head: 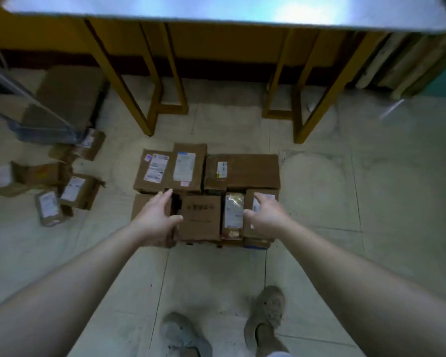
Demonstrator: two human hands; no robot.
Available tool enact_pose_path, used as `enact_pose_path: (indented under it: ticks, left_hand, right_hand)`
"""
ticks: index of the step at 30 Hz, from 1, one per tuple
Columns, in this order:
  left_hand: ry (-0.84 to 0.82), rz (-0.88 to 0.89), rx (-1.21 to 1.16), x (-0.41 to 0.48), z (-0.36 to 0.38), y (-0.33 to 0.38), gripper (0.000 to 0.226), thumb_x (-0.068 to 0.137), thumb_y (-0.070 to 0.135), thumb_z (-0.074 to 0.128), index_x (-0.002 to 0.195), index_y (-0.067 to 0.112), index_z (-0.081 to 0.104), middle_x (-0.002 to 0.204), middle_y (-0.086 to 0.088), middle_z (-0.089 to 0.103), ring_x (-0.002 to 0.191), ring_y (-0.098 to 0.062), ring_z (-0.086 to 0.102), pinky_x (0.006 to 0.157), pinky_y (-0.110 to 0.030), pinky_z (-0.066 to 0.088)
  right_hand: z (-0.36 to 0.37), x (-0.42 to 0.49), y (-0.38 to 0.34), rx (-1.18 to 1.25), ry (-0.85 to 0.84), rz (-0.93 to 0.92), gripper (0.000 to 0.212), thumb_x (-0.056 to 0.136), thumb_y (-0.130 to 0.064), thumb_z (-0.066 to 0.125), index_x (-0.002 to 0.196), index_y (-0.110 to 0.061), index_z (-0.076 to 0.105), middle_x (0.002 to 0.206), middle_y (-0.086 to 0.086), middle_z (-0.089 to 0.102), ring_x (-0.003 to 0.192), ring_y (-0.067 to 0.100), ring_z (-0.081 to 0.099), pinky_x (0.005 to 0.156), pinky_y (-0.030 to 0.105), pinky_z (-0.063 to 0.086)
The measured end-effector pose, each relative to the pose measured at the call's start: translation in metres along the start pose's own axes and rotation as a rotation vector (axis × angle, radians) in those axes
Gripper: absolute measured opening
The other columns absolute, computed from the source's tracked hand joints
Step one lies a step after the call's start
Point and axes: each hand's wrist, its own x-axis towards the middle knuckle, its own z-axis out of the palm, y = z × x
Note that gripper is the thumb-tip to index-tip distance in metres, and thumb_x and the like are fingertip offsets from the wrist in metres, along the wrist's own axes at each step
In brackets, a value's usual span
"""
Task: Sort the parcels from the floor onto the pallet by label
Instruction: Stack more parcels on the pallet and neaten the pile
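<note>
Shipping labels on the block of parcels point(242, 171) before the bench point(216, 11) blur beyond reading, as does the dark print on the centre box point(200, 217). Left hand point(156, 217) and right hand point(265, 215), fingers spread, holding nothing, reach over its near row. Loose parcels point(75, 191) lie on the floor point(345, 202), left.

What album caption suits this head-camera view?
Left hand and right hand reach over a tight cluster of labelled cardboard parcels; loose parcels lie on the floor at left.

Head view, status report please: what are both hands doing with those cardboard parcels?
Left hand open, over front-left brown cardboard parcel. Right hand open, over front-right parcel. Small labelled parcels loose on floor, left. Nothing between.
</note>
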Motion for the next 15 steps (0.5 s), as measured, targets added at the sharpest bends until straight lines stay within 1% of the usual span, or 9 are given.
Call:
enact_pose_path:
  ticks: [1,3,6,10,12,14,15]
  left_hand:
    - [0.029,-0.005,-0.006,-0.015,-0.023,-0.008,0.080,0.088,0.031,0.064,0.151,0.025,0.016,0.159,-0.004,0.011,0.145,-0.019,0.011,0.115,-0.037,0.014]
    - [0.100,-0.028,-0.044,-0.045,-0.069,-0.028,0.078,0.088,0.031,0.064,0.150,0.027,0.017,0.159,-0.003,0.011,0.145,-0.020,0.012,0.115,-0.039,0.016]
    - [0.179,-0.030,-0.089,-0.089,-0.134,-0.067,0.078,0.088,0.033,0.063,0.150,0.028,0.017,0.159,-0.002,0.010,0.145,-0.020,0.011,0.116,-0.040,0.018]
    - [0.251,0.005,-0.108,-0.140,-0.212,-0.134,0.075,0.089,0.034,0.061,0.151,0.023,0.019,0.159,-0.005,0.011,0.145,-0.020,0.012,0.115,-0.036,0.017]
    - [0.284,-0.005,-0.135,-0.158,-0.245,-0.165,0.075,0.089,0.033,0.062,0.150,0.020,0.022,0.158,-0.007,0.011,0.144,-0.022,0.016,0.115,-0.036,0.021]
    - [0.322,-0.032,-0.182,-0.171,-0.274,-0.192,0.075,0.087,0.033,0.064,0.150,0.020,0.023,0.158,-0.008,0.011,0.142,-0.024,0.024,0.113,-0.040,0.027]
    - [0.346,-0.047,-0.199,-0.176,-0.288,-0.205,0.075,0.087,0.034,0.064,0.149,0.021,0.024,0.158,-0.007,0.011,0.141,-0.024,0.025,0.113,-0.041,0.027]
  right_hand:
    - [-0.004,-0.014,-0.023,-0.027,0.006,-0.030,0.072,0.090,-0.048,0.052,0.151,-0.026,0.022,0.156,0.004,0.025,0.141,0.026,0.026,0.110,0.042,0.031]
    - [-0.009,-0.041,-0.071,-0.076,0.039,-0.078,0.074,0.089,-0.053,0.053,0.151,-0.027,0.022,0.155,0.003,0.026,0.141,0.026,0.025,0.109,0.043,0.030]
    - [-0.007,-0.079,-0.144,-0.120,0.091,-0.143,0.073,0.088,-0.054,0.055,0.149,-0.028,0.025,0.152,0.004,0.032,0.137,0.026,0.033,0.104,0.043,0.037]
    - [0.013,-0.119,-0.238,-0.198,0.119,-0.296,0.070,0.090,-0.050,0.056,0.148,-0.023,0.028,0.147,0.008,0.037,0.128,0.027,0.042,0.096,0.038,0.042]
    - [0.026,-0.133,-0.282,-0.213,0.121,-0.365,0.068,0.090,-0.049,0.056,0.148,-0.024,0.029,0.147,0.008,0.038,0.124,0.026,0.047,0.091,0.035,0.045]
    - [0.040,-0.142,-0.325,-0.241,0.098,-0.435,0.068,0.090,-0.050,0.056,0.148,-0.025,0.030,0.147,0.008,0.038,0.119,0.024,0.051,0.088,0.033,0.048]
    - [0.046,-0.145,-0.346,-0.259,0.080,-0.471,0.068,0.090,-0.051,0.056,0.147,-0.026,0.030,0.147,0.007,0.037,0.118,0.024,0.052,0.086,0.031,0.049]
